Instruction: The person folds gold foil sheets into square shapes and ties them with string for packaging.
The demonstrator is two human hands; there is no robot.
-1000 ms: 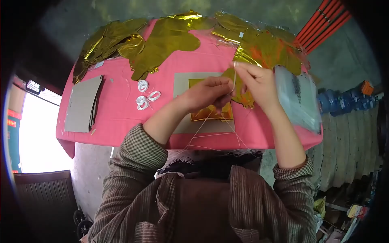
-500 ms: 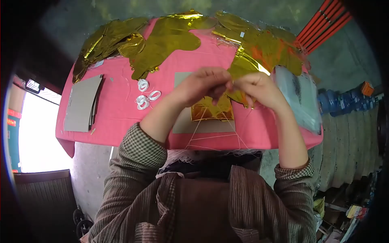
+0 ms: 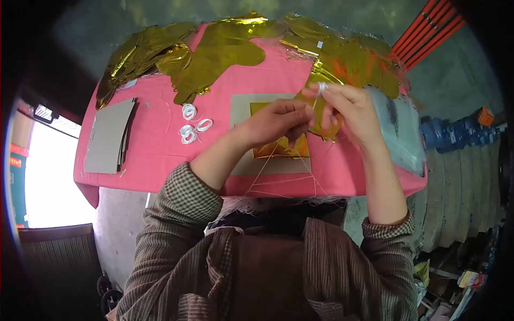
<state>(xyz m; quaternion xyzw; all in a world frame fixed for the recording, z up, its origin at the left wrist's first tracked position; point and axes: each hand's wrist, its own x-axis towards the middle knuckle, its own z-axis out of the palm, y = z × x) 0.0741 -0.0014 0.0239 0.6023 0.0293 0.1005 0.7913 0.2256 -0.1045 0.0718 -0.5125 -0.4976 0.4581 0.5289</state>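
Observation:
My left hand (image 3: pixel 278 120) pinches a thin white string over the middle of the table. To its right, my right hand (image 3: pixel 354 115) has a small bundle of white string (image 3: pixel 322 87) at its fingertips, and a short length runs between both hands. Below them a folded gold foil sheet (image 3: pixel 281 152) lies on a grey cardboard sheet (image 3: pixel 243 168); my left hand and forearm hide part of both. Thin strands of string trail from the foil towards the near table edge. Left of my left arm are several coils of white string (image 3: pixel 188 134).
Flat gold foil balloons (image 3: pixel 219 61) lie along the back of the pink-covered table (image 3: pixel 155 155). A stack of grey cardboard (image 3: pixel 110 139) sits at the left. Clear plastic bags (image 3: pixel 399 131) lie at the right edge. Blue water bottles (image 3: pixel 455 134) and orange poles (image 3: pixel 428 32) are beyond it.
My hands have moved apart from each other, the left a little down. The white string bundle now shows at my right fingertips, with string stretched between the hands.

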